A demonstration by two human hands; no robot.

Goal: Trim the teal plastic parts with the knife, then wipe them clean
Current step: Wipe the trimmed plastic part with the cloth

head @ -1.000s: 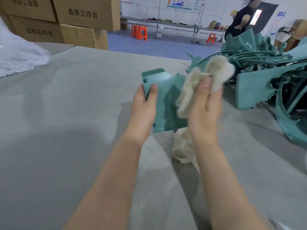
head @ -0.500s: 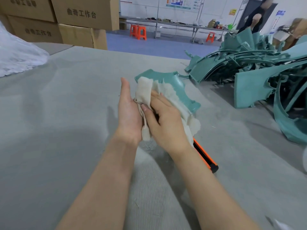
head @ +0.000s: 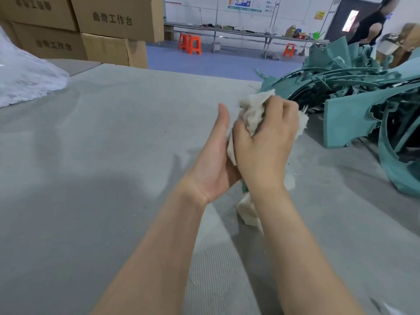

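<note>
Wiping looks to be the step in hand. In the head view, the right grip (head: 266, 142) is curled tight round a bunched white cloth (head: 254, 105), knuckles up, pressing it leftward against the left grip (head: 216, 160). The left grip stands on edge just to the left and touches the cloth, with its thumb straight and pointing far and its palm turned right. Its fingers pass under the cloth and the right grip, so I cannot tell whether they curl round anything or lie flat as a backing.

The teal part (head: 244, 188) sits between the two, almost wholly covered. Only a thin sliver of teal shows below the right wrist, where a tail of cloth hangs toward the grey surface (head: 113, 155). How much of the part is clean cannot be seen, and no knife shows.

At the far right a tangled pile of teal parts (head: 354, 92) lies on the surface, near the grips but apart from them. At the far left stand cardboard boxes (head: 109, 26), with a clear plastic bag (head: 25, 80) at the left edge. Beyond the surface are orange stools (head: 189, 44) and a person (head: 370, 26) in black.

By my judgement, the next move is to lift the cloth clear, check the part and turn it for any unwiped face, then set it aside away from the pile. A fresh piece would call for the knife first.
</note>
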